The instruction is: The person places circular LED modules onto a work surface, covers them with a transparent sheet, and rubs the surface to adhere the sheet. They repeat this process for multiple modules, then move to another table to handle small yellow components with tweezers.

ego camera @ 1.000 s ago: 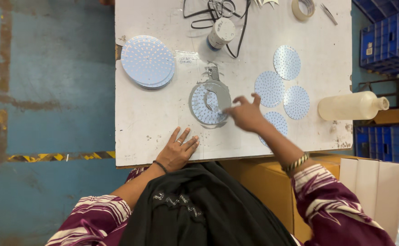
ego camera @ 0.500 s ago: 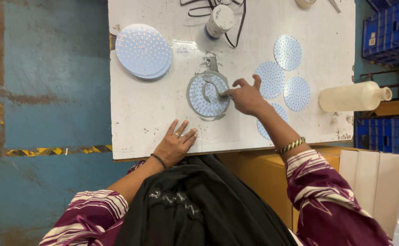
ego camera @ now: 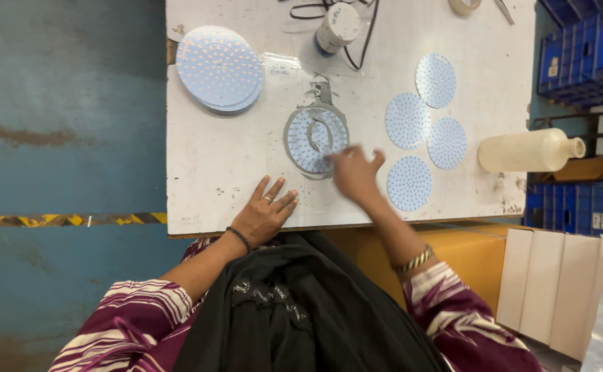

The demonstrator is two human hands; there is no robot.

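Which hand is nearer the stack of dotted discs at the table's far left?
Left. The left hand lies flat at the near edge, below and right of the stack of dotted discs; the right hand is farther right, by the ringed disc.

Both arms wear loose sleeves in maroon with broad cream stripes, ending short of the wrists. A black cloth with a small row of pale studs hangs down the front between the arms. The left hand (ego camera: 266,212) bears a ring on one finger and a thin dark band at the wrist. The right hand (ego camera: 354,172), blurred, has a gold-and-dark beaded bangle at the wrist.
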